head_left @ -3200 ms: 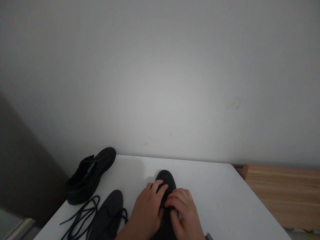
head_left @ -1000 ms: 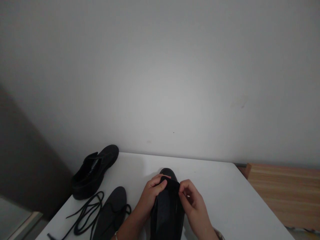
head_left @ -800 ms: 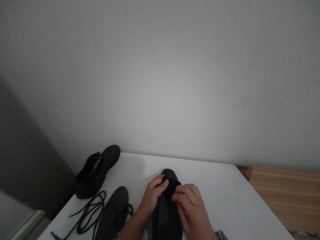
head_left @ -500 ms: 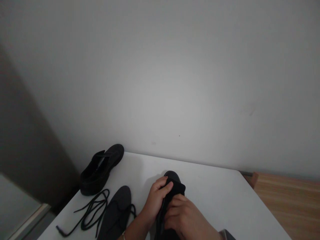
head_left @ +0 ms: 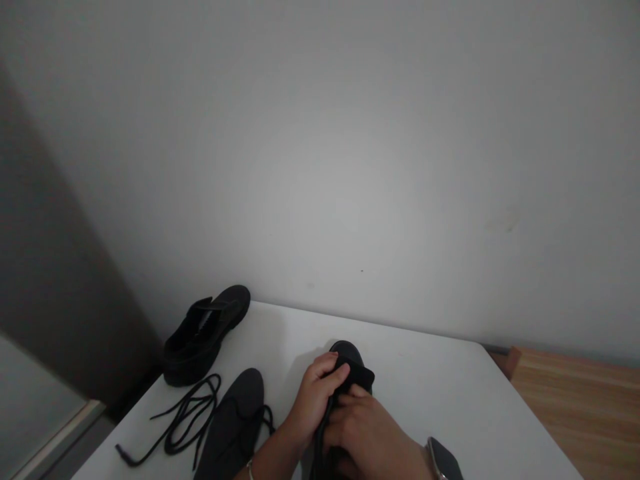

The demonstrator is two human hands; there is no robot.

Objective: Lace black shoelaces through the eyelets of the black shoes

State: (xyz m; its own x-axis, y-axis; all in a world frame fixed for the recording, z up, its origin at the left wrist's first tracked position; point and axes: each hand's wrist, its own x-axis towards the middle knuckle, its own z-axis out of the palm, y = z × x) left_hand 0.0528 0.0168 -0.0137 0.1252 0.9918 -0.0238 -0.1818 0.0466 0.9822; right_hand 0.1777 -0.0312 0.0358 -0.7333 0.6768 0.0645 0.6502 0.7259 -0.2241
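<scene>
A black shoe (head_left: pixel 347 349) lies on the white table with its toe pointing away from me. My left hand (head_left: pixel 315 400) grips the shoe's upper near the tongue, thumb on top and fingers round the far side. My right hand (head_left: pixel 363 427) reaches into the shoe's opening with fingers bent; its fingertips are hidden inside, so whether they hold anything does not show. To the left of my left forearm lies a dark grey insole (head_left: pixel 235 417) with a thin black lace across it.
A second black shoe (head_left: pixel 193 363) stands at the table's back left corner, against the wall. Loose black shoelaces (head_left: pixel 187 420) lie in loops in front of it. The white table (head_left: pixel 425 373) meets the wall behind; a wooden surface (head_left: pixel 575 400) is at right.
My right hand has pushed slightly deeper and to the left in the shoe, and its wrist has turned so the watch shows. My left hand keeps its grip.
</scene>
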